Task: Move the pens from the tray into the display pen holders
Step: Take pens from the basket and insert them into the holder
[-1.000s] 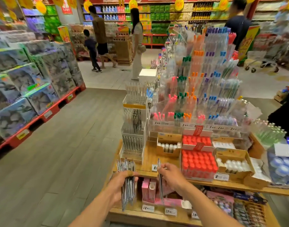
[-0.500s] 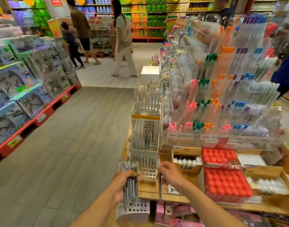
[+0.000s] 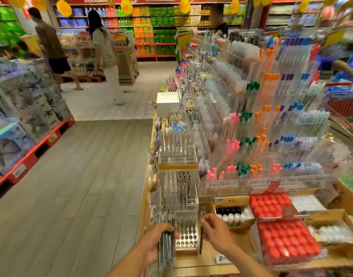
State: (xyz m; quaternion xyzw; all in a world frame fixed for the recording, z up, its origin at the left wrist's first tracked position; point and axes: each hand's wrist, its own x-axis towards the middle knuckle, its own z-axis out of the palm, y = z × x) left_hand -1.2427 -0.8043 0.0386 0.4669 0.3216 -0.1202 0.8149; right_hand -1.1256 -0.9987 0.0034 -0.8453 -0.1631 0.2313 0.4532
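Clear acrylic pen holder [image 3: 186,237] stands on the worktop between both hands. Left hand [image 3: 155,243] has its grip clamped round a bundle of pens [image 3: 166,244]; right hand [image 3: 216,231] pinches one pen [image 3: 201,234] upright just right of the holder. Loading is under way; next, the tip must align over an empty hole.
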